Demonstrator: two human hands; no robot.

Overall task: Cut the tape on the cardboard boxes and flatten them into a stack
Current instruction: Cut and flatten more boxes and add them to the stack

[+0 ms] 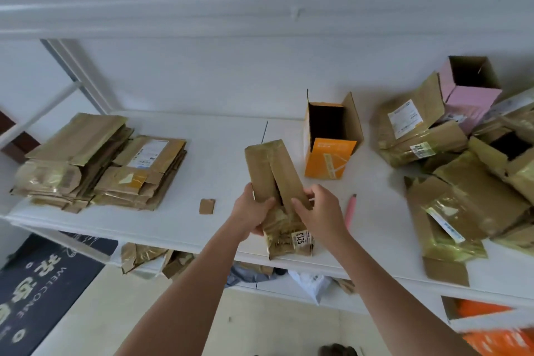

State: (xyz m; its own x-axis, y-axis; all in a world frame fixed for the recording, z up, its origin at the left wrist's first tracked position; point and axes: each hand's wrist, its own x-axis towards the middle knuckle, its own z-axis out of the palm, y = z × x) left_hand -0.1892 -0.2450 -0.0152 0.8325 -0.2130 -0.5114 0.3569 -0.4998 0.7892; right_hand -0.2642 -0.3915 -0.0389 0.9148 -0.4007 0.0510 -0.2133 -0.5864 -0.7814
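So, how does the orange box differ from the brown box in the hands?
The orange box stands alone on the table, untouched; the brown box is gripped by the left hand and right hand. The orange box keeps its full open shape; the brown box looks squeezed nearly flat. Both are cardboard, with flaps open.

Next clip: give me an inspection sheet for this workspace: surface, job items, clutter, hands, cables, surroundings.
Surface: white table.
Job's things: taped brown box held above the near edge; flattened stack at left; unflattened pile at right; orange box standing open; pink cutter lying beside the right hand.
Clutter: cardboard scrap on the table.
Hands: left hand and right hand both grip the box, fingers curled round its flaps.
Cables: nothing seen.
Surroundings: white wall, dark doormat on the floor, cardboard pieces under the table.
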